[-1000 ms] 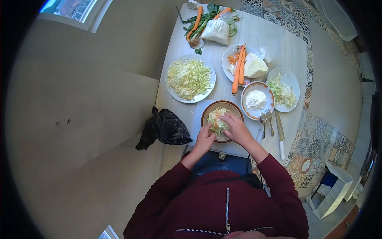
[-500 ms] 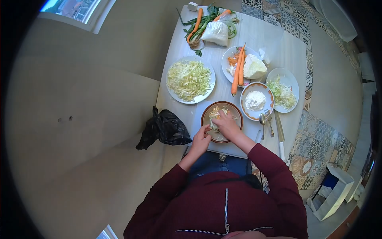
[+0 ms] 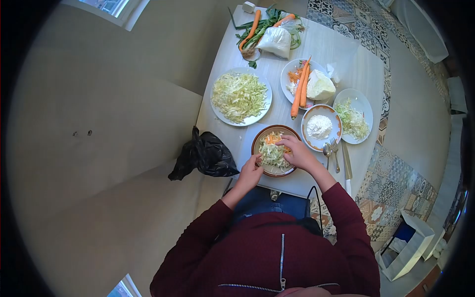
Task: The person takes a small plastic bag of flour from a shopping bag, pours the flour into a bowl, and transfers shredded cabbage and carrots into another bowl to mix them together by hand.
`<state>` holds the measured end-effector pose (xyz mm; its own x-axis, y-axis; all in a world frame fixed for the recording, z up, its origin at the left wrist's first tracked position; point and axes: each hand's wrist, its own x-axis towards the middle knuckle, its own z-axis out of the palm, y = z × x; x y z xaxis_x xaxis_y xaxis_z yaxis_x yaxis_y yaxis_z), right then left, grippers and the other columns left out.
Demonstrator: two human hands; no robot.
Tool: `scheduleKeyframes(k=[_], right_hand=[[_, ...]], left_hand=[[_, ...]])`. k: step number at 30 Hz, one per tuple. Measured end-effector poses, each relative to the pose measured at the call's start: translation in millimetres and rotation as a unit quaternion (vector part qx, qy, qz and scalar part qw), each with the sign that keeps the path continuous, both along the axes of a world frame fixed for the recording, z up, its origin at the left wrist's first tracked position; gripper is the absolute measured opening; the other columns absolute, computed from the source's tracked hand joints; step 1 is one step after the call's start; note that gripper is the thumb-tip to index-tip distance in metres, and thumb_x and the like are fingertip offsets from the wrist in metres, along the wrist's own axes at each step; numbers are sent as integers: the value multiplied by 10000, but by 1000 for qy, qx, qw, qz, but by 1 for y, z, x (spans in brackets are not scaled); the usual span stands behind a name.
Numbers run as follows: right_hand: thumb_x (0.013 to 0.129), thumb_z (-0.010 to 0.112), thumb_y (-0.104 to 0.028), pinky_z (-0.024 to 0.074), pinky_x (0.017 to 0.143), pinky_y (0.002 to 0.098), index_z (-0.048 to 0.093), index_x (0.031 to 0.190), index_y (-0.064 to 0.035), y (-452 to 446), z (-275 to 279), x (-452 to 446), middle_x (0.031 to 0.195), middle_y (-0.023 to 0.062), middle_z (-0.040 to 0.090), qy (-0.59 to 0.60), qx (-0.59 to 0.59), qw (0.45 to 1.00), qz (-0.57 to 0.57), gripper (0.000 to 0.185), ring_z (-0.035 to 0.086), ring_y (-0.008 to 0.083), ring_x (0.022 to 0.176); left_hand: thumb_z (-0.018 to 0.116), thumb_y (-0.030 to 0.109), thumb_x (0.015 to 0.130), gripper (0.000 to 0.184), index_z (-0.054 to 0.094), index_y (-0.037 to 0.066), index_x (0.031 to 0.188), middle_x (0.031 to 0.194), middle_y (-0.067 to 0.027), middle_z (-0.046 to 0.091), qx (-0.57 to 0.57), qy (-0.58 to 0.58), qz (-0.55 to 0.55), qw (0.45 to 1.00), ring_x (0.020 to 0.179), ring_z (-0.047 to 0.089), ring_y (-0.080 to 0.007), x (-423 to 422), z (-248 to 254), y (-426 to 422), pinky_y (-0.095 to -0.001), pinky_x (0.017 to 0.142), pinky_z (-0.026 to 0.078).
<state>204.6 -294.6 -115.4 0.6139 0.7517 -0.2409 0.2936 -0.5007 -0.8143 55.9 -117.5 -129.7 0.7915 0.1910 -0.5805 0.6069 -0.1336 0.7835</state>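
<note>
A brown-rimmed bowl (image 3: pixel 256 133) near the table's front edge holds shredded cabbage (image 3: pixel 272 154) with orange carrot shreds. My left hand (image 3: pixel 251 170) is at the bowl's left rim, its fingertips touching the rim or the shreds beside it. From the right, my right hand (image 3: pixel 297 152) reaches over the bowl with its fingers spread and curved on the shreds. No clump is lifted in it. The undersides of the fingers are hidden.
Around the bowl are a plate of shredded cabbage (image 3: pixel 240 96), a black bag (image 3: pixel 205 154), a bowl of white powder (image 3: pixel 319 127), whole carrots (image 3: pixel 299 94), a cabbage chunk (image 3: pixel 320 85), a smaller shred plate (image 3: pixel 354 116), a spoon (image 3: pixel 327 152), a fork (image 3: pixel 335 154) and a knife (image 3: pixel 347 166).
My right hand has drawn back right from the bowl's middle, and its fingers have spread. The shreds now lie wider across the bowl. The whole view has shifted slightly.
</note>
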Motion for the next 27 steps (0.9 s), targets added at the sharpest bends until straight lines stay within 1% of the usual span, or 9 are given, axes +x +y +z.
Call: scheduleKeyframes(k=[2,5,8,11,14,17,20,23,27], right_hand=[[683,707,-82,421,983,415,581,1195,-169,0,-3,-7,1278,182,486,-33,-8,999,-4,534,487,348,1183],[637,756,-79,433,960,438,542,1225,-186,14,17,-26,1326,195,432,-141,-100,985,11,635,478,370,1171],[584,792,-71,448,920,464,518,1220,-191,24,-8,-37,1328,203,404,-185,-145,972,5,703,471,381,1156],[572,784,-42,463,887,447,544,1164,-162,27,-16,-26,1256,186,457,-143,-140,980,11,650,512,367,1095],[560,760,-23,467,891,410,568,1088,-98,17,-23,-9,1091,147,528,-30,-15,999,13,567,544,343,1022],[570,744,-14,465,905,386,579,1092,-68,14,-5,2,1077,142,570,20,10,998,58,550,566,340,1020],[602,744,-46,461,926,403,595,1106,-75,11,1,10,1089,154,593,72,57,994,57,526,555,346,1070],[618,730,-38,455,946,395,592,1135,-72,7,1,14,1141,152,587,-8,34,998,54,536,550,338,1099],[645,721,-41,460,932,411,565,1177,-83,0,-1,10,1179,153,546,-93,-3,995,37,556,545,346,1084]], left_hand=[[560,68,806,535,431,46,1325,1190,-157,564,3,4,-2,1000,797,618,-157,1,-1,-2,-288,661,516],[556,68,807,551,410,14,1336,1203,-165,555,66,-35,-8,997,833,618,-181,1,-24,-11,-309,716,510],[561,72,809,561,394,-14,1337,1206,-178,544,72,-47,3,996,874,613,-199,12,-49,-21,-318,767,497],[567,71,812,562,393,-10,1340,1175,-183,543,22,-11,-5,1000,899,609,-204,25,-27,-20,-311,784,492],[566,48,821,553,391,-8,1342,1124,-155,548,16,-31,-5,999,919,607,-194,24,-4,-17,-296,780,491],[556,20,830,517,415,-7,1326,1111,-122,537,-48,-63,23,997,922,601,-175,18,9,-16,-279,763,490],[547,1,835,497,425,-5,1317,1106,-102,527,-41,-115,22,992,920,593,-157,15,18,-14,-265,745,487],[549,11,826,511,422,3,1321,1122,-133,516,-1,-93,-12,996,897,603,-188,22,24,-6,-274,735,494],[674,74,749,683,360,-8,1350,1192,-198,458,161,-132,-128,970,1003,553,-301,32,27,-2,-360,823,482]])
